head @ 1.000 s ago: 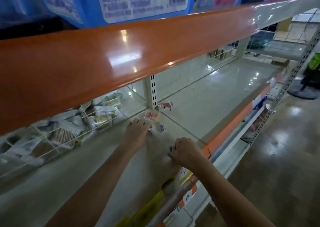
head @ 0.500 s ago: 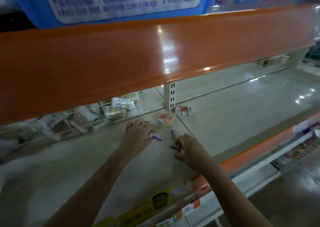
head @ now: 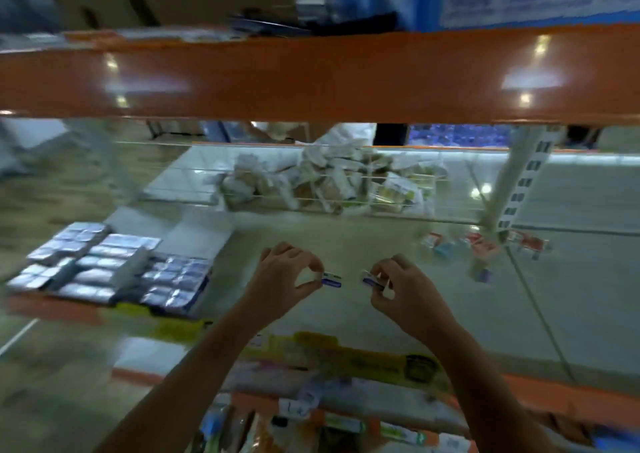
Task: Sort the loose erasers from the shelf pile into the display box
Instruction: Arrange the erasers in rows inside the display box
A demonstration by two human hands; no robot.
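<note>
My left hand pinches a small white eraser with a purple sleeve between thumb and forefinger, just above the shelf. My right hand pinches a second purple-sleeved eraser. The two erasers are close together, end to end. A loose pile of erasers in red, white and blue wrappers lies on the shelf at the right, beside the upright post. The display box, with rows of shiny wrapped erasers and a raised lid, stands at the left end of the shelf. The view is blurred.
The orange beam of the shelf above hangs low over my hands. A wire back panel with bagged goods behind it closes off the rear. A white perforated post stands at the right. Packaged goods fill the shelf below.
The view has swung left, bringing the display box into sight. Both hands have lifted an eraser each and moved away from the pile, which now lies to their right.
</note>
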